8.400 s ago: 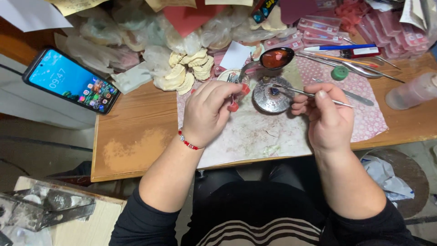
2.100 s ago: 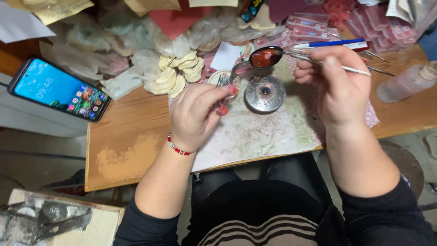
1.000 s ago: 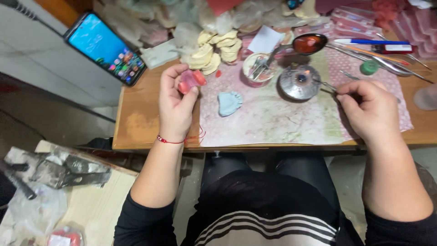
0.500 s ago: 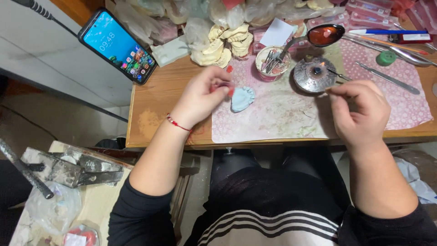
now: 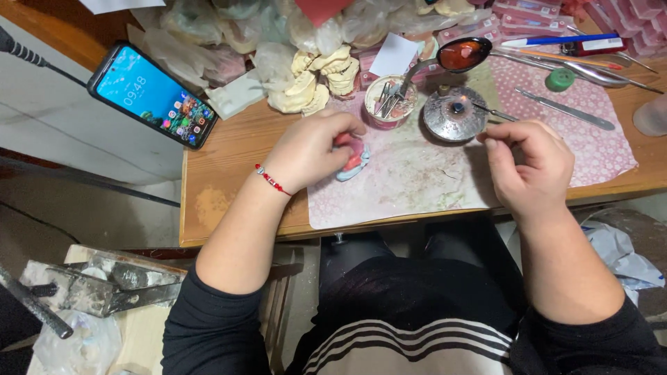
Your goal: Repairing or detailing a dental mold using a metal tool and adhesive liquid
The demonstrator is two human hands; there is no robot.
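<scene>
l hand (image 5: 313, 149) fingers clamped on pink wax denture base (image 5: 353, 158); keep steady on mat. r hand (image 5: 531, 163) pinches thin metal wax tool (image 5: 490, 111), tip at burner (image 5: 455, 114); heat briefly.

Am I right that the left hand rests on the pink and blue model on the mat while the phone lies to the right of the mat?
Not quite: the head view shows the phone left of the mat. The left hand does rest on the model.

sleeves: black, pushed up the forearms | top: black with white stripes across the front | left wrist: red beaded bracelet (image 5: 270, 181)
</scene>
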